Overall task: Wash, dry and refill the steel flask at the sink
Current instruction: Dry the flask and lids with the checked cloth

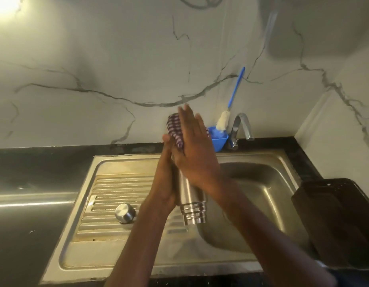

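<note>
The steel flask (192,200) hangs tilted over the sink (260,157), its ridged base towards me. A purple-and-white striped cloth (175,129) covers its upper end. My left hand (164,183) holds the flask from the left side, thumb up along it; its fingers are hidden behind the flask. My right hand (193,150) lies flat across the top, fingers straight, pressing on the cloth and flask. The flask's round steel cap (125,212) sits on the ribbed drainboard (109,183) at the left.
A curved tap (242,125) stands behind the basin. Beside it a blue holder (220,142) carries a blue-handled bottle brush (235,94). A dark rack (336,220) sits right of the sink. Black countertop (34,204) runs to the left; a marble wall rises behind.
</note>
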The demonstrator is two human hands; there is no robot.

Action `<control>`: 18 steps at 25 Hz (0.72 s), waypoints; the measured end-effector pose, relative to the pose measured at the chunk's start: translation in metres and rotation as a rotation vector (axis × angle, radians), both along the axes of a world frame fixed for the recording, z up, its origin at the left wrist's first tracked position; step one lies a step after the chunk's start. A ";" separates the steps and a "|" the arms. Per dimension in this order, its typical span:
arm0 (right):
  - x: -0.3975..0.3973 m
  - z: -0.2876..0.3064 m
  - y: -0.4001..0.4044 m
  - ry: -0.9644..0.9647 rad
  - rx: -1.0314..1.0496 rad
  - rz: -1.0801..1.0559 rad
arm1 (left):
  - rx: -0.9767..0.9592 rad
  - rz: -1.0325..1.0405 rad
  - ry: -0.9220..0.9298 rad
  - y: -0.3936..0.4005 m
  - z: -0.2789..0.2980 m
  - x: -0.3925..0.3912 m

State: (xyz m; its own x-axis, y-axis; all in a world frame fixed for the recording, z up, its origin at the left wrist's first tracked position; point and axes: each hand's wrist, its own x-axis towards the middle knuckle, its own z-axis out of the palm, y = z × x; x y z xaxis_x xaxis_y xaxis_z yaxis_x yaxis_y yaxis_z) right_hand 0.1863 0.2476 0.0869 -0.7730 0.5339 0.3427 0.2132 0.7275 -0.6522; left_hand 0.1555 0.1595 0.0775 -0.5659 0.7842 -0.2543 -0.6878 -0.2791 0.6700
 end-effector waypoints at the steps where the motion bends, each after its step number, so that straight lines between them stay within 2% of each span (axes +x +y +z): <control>1: -0.008 0.006 0.006 0.056 -0.114 -0.025 | 0.002 -0.010 -0.003 -0.001 0.000 0.000; 3: -0.014 0.010 0.006 0.138 -0.266 -0.030 | 0.013 -0.006 0.012 0.000 0.000 -0.006; 4: -0.009 0.009 0.001 0.125 -0.278 0.006 | 0.035 0.011 -0.004 0.000 0.000 -0.012; 7: 0.023 -0.004 -0.020 -0.028 -0.211 0.170 | 0.090 0.087 -0.103 0.000 -0.012 -0.034; 9: 0.044 -0.014 -0.033 -0.059 -0.114 0.212 | 0.094 0.023 -0.145 0.000 -0.020 -0.046; 12: 0.038 -0.020 -0.036 -0.005 0.030 0.122 | 0.053 -0.008 -0.109 0.003 -0.016 -0.047; 14: 0.017 -0.013 -0.024 0.032 0.056 0.017 | 0.014 0.016 -0.018 0.005 -0.007 -0.040; 18: -0.012 0.008 0.012 0.251 -0.272 -0.059 | -0.082 0.011 0.181 0.005 0.012 -0.035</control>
State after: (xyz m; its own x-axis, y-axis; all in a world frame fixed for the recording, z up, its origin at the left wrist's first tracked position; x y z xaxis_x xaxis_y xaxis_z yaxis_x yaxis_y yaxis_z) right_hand 0.1742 0.2593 0.0952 -0.6486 0.6723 0.3569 0.0584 0.5115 -0.8573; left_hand 0.1207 0.1646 0.0894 -0.6167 0.7585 -0.2109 -0.5515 -0.2250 0.8033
